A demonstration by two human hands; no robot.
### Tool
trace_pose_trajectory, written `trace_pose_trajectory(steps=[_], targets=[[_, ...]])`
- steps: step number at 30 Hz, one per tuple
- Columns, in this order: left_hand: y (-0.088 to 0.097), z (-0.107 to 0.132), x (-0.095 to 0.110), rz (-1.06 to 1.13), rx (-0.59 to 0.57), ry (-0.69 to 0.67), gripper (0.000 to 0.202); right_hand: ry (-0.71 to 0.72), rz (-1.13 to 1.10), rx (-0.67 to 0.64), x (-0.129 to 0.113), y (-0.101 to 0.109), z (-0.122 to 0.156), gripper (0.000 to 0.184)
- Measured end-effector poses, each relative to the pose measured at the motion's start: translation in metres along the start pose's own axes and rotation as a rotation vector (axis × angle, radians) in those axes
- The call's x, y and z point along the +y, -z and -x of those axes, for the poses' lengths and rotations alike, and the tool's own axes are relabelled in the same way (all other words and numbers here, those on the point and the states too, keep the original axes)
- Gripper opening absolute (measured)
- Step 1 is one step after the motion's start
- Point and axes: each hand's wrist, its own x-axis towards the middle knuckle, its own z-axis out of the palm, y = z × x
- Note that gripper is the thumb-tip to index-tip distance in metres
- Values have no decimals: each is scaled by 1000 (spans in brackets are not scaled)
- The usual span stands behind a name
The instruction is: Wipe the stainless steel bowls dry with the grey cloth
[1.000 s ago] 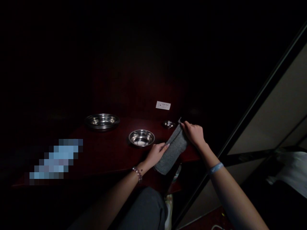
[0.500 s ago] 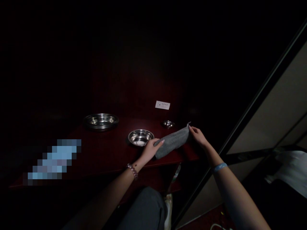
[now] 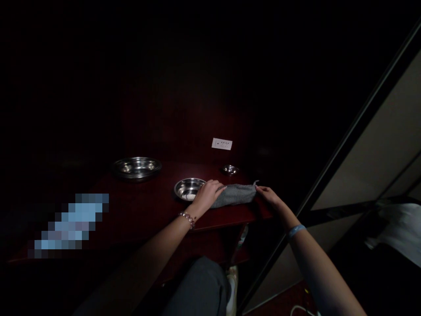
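Observation:
A folded grey cloth (image 3: 234,195) stretches between my two hands, low over the dark red tabletop (image 3: 141,206) near its front edge. My left hand (image 3: 208,195) grips the cloth's left end, its back turned up. At the other end my right hand (image 3: 267,194) pinches the corner, where a small loop sticks up. Just left of the cloth and partly behind my left hand is a metal bowl (image 3: 186,187). Behind the cloth stands a smaller metal bowl (image 3: 229,170).
Wide metal dishes (image 3: 136,166), apparently stacked, stand at the back left. A blurred-out blue patch (image 3: 70,224) covers the left front. On the back wall is a white socket plate (image 3: 222,144). A dark-framed panel (image 3: 362,145) rises at the right.
The cloth has gone from slanted to nearly level and lower at its right end. My left hand has turned over more, its back now upward; my right hand has lowered slightly.

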Motion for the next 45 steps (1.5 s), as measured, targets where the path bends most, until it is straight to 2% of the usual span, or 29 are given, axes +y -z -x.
trace_pose_trajectory(steps=[4, 8, 10, 13, 16, 19, 21, 24, 26, 28, 30, 31, 34, 37, 41, 45], targets=[[-1, -9, -1, -170, -49, -74, 26, -49, -71, 10, 18, -5, -11, 44], [2, -12, 2, -312, -95, -114, 28, -23, -160, 109, 26, -7, -21, 41], [3, -8, 5, -352, -134, -192, 28, -10, -190, 97, 28, -6, -20, 42], [-3, 7, 8, -327, -255, -337, 38, -29, -181, 27, 35, -3, -10, 51], [-16, 26, 7, -241, -420, -411, 43, -78, -83, -21, 46, -1, 4, 59], [-24, 41, 5, -168, -511, -387, 40, -101, 32, -28, 52, -3, 11, 63], [-24, 47, 5, -103, -541, -347, 37, -84, 128, 42, 49, -7, 12, 64], [-23, 51, 7, 30, -508, -213, 43, 91, 329, 208, 31, -19, 13, 58], [-26, 50, 10, 122, -455, -108, 46, 269, 487, 240, 13, -33, 17, 53], [-35, 47, 12, 173, -424, -41, 49, 443, 669, 157, -1, -52, 23, 48], [-48, 45, 15, 155, -414, 10, 56, 548, 787, -70, -9, -73, 29, 48], [-55, 44, 15, 122, -422, 35, 59, 556, 815, -171, -9, -83, 30, 52], [-68, 46, 14, 18, -518, 121, 67, 477, 823, -339, 5, -105, 32, 59], [-69, 50, 8, -41, -579, 92, 73, 417, 810, -388, 22, -112, 28, 61], [-61, 50, -5, -75, -659, 98, 73, 348, 813, -416, 30, -97, 20, 69], [-56, 50, -15, -124, -660, 154, 72, 150, 895, -341, 34, -75, 15, 71]])
